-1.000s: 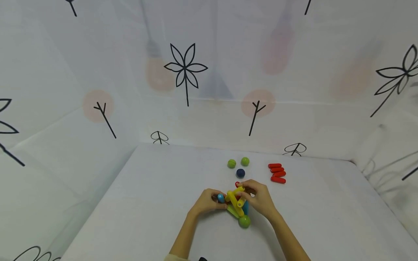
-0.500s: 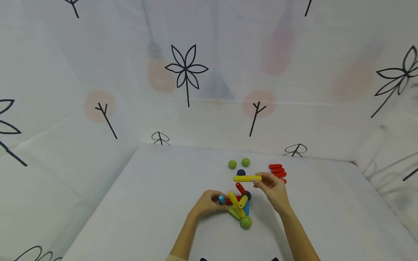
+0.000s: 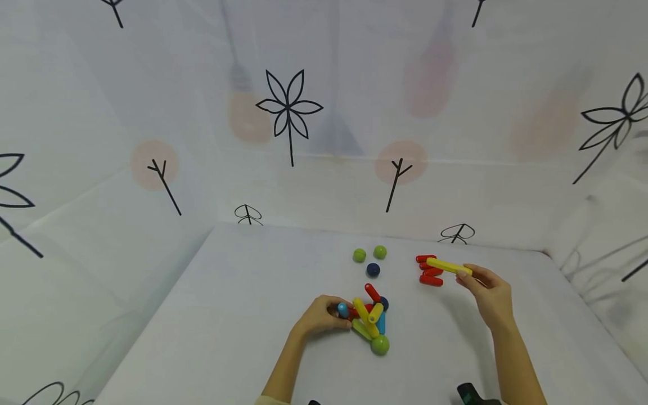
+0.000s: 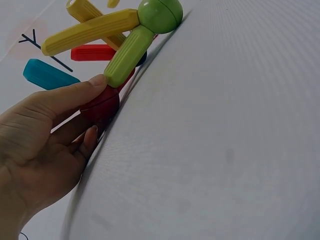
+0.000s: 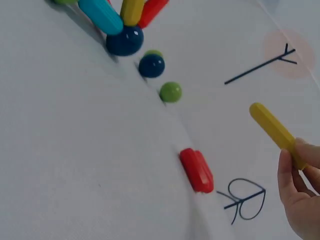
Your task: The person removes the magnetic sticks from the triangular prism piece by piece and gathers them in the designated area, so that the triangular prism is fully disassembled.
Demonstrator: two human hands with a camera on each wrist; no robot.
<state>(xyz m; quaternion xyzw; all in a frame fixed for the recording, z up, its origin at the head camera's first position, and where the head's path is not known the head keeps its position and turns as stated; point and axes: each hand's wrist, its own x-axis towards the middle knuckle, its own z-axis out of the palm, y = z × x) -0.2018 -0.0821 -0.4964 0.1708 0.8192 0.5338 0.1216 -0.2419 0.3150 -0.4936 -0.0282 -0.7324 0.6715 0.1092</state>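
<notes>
On the table stands a joined structure of colored sticks and balls, with a green ball [image 3: 380, 345], a light-green stick [image 4: 129, 56], yellow sticks [image 3: 376, 313], blue sticks [image 3: 382, 323] and a red stick [image 3: 372, 292]. My left hand [image 3: 319, 315] grips its dark red ball [image 4: 103, 104] low on the left side, thumb by the light-green stick's end. Off to the right, my right hand [image 3: 488, 292] pinches one end of a loose yellow stick [image 5: 272, 126], held in the air. In the head view that stick passes in front of several red sticks [image 3: 431, 280].
Two green balls [image 3: 359, 255] and a dark blue ball [image 3: 373, 270] lie behind the structure. The red sticks lie grouped toward the back right. White cloth with black plant drawings surrounds the white table [image 3: 228, 315]. A dark object [image 3: 471, 394] shows at the bottom edge.
My right hand has drawn the yellow stick away from the structure, lifting it and carrying it right toward the red sticks. My left hand stays at the structure.
</notes>
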